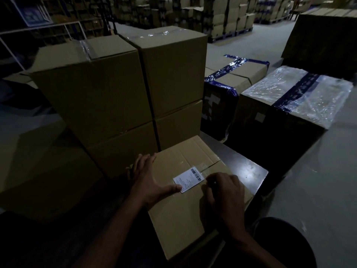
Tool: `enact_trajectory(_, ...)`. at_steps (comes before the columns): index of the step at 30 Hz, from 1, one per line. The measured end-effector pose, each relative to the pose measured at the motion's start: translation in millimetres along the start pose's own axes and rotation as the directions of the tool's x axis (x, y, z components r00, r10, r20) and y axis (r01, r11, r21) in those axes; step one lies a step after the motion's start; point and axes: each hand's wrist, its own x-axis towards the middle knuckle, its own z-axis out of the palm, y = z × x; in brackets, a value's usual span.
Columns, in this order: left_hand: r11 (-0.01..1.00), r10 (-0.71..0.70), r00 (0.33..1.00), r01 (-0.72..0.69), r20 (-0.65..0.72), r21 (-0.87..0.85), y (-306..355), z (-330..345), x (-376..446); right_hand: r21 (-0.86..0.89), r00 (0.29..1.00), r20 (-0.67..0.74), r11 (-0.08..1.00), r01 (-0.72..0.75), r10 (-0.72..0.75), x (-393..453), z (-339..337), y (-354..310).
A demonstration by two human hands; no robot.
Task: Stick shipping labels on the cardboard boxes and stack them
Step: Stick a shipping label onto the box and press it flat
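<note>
A brown cardboard box (pixel 179 215) lies in front of me on a dark table. A white shipping label (pixel 189 179) with a barcode lies flat on its top, across the clear tape seam. My left hand (pixel 148 178) lies spread on the box's left part, its thumb touching the label's near left corner. My right hand (pixel 225 192) sits at the label's right edge with its fingers curled down onto the box top; what the fingertips touch is hidden. Behind the box stand two stacks of taped cardboard boxes (pixel 108 89), two high.
The dark table (pixel 245 169) shows a glossy bare corner right of the box. Beyond it stand a box with blue tape (pixel 231 82) and a plastic-wrapped box (pixel 295 97). A white wire rack (pixel 38 29) is at the far left. Pallets of cartons (pixel 222 14) fill the background.
</note>
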Motion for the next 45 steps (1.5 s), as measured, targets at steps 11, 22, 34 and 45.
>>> enact_trajectory(11,0.947,-0.232,0.969,0.245,-0.088,0.207,17.8,-16.5,-31.1,0.058,0.961,0.229,0.987,0.147,-0.156,78.5,-0.1,27.3)
enact_trajectory(22,0.98,-0.198,0.98,0.198,0.002,0.036,26.3,7.9,-30.8,-0.06,0.921,0.344,0.975,0.214,-0.181,77.1,12.9,5.3)
enact_trajectory(34,0.984,-0.178,0.98,0.18,-0.087,0.016,22.1,13.1,-30.6,-0.05,0.907,0.393,0.982,0.184,-0.15,78.5,12.8,-1.4)
enact_trajectory(45,0.984,-0.167,0.981,0.173,-0.103,0.053,20.0,12.2,-29.1,-0.069,0.901,0.408,0.98,0.189,-0.145,78.8,17.1,-5.4)
